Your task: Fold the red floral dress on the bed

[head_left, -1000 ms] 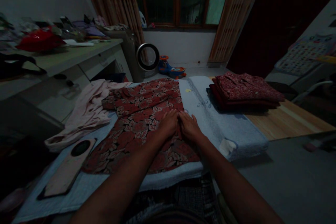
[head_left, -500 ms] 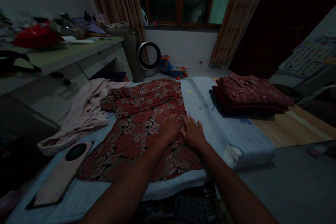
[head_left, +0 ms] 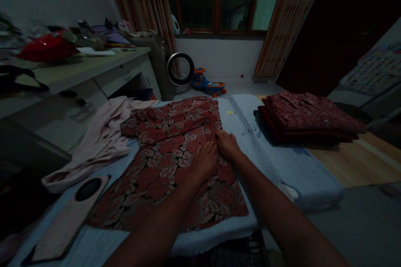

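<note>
Now right hand (head_left: pixel 227 145) slid ahead of left hand (head_left: pixel 204 161) along right edge of red leaf-print garment (head_left: pixel 175 154); half second earlier both lay level, side by side. Fingers flat, together, pressing cloth, gripping nothing. Garment lay spread under fingers on pale blue towel (head_left: pixel 266 150); folded red stack (head_left: pixel 308 117) well right of fingers; pink cloth (head_left: pixel 100 142) far left.
</note>
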`<state>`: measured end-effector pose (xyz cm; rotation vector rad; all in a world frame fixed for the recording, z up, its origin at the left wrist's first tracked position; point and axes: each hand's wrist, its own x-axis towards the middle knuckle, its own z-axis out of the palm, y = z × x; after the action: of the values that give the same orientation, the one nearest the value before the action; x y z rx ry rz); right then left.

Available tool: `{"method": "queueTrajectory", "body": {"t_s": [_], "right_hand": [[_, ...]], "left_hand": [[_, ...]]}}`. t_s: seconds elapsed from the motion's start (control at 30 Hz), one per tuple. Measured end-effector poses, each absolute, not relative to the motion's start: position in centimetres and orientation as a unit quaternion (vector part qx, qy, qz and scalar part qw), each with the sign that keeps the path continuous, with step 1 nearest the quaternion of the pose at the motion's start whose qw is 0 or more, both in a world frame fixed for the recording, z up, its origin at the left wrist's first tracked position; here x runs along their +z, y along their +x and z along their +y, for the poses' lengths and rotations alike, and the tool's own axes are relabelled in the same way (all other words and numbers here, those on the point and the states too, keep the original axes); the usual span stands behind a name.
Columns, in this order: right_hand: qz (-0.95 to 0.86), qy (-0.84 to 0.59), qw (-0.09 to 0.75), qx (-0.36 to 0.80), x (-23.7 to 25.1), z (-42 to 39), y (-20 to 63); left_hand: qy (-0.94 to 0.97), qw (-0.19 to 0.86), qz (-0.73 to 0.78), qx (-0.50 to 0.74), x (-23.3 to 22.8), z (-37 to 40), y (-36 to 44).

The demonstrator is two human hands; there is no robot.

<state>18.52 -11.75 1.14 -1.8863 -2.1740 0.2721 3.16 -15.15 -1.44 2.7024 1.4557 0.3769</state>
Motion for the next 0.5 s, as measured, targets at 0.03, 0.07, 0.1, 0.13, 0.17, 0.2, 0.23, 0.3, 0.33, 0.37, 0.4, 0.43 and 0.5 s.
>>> {"method": "queueTrajectory", "body": {"t_s": [0.03, 0.07, 0.1, 0.13, 0.17, 0.2, 0.23, 0.3, 0.33, 0.37, 0.4, 0.43, 0.5], "right_hand": [[-0.747, -0.647, 0.126, 0.092, 0.5, -11.6, 18.6], [-0.748, -0.645, 0.126, 0.089, -0.1, -11.5, 18.7], [-0.749, -0.644, 0.129, 0.084, -0.6, -11.5, 18.9], [-0.751, -0.643, 0.131, 0.079, -0.9, -11.6, 19.0], [-0.752, -0.642, 0.134, 0.073, -1.1, -11.6, 19.0], [-0.752, -0.641, 0.136, 0.069, -1.1, -11.7, 19.1], [-0.752, -0.641, 0.138, 0.066, -1.1, -11.7, 19.1], [-0.751, -0.642, 0.141, 0.065, -1.1, -11.7, 19.0], [-0.75, -0.643, 0.143, 0.067, -1.0, -11.7, 19.0], [-0.749, -0.643, 0.145, 0.068, -1.0, -11.7, 18.9], [-0.749, -0.642, 0.148, 0.07, -0.9, -11.7, 18.9], [-0.748, -0.642, 0.152, 0.071, -0.9, -11.7, 18.9], [-0.746, -0.642, 0.161, 0.074, -0.9, -11.8, 18.9]], "left_hand": [[0.873, 0.026, 0.471, 0.124, -1.5, -15.2, 3.2], [0.872, 0.029, 0.471, 0.126, -1.6, -15.2, 3.1], [0.872, 0.034, 0.471, 0.129, -1.6, -15.3, 3.1], [0.871, 0.04, 0.471, 0.132, -1.6, -15.3, 3.1], [0.87, 0.047, 0.472, 0.134, -1.5, -15.2, 3.0], [0.869, 0.055, 0.473, 0.135, -1.3, -15.1, 3.0], [0.867, 0.066, 0.475, 0.136, -1.0, -14.8, 3.0], [0.862, 0.084, 0.478, 0.142, -0.4, -13.9, 3.1], [0.859, 0.089, 0.482, 0.148, -0.1, -13.3, 3.2], [0.855, 0.088, 0.486, 0.155, 0.1, -12.5, 3.4], [0.85, 0.08, 0.494, 0.164, 0.3, -11.7, 3.6], [0.847, 0.071, 0.498, 0.17, 0.5, -10.8, 3.8], [0.847, 0.057, 0.5, 0.171, 0.5, -9.3, 4.2]]}}
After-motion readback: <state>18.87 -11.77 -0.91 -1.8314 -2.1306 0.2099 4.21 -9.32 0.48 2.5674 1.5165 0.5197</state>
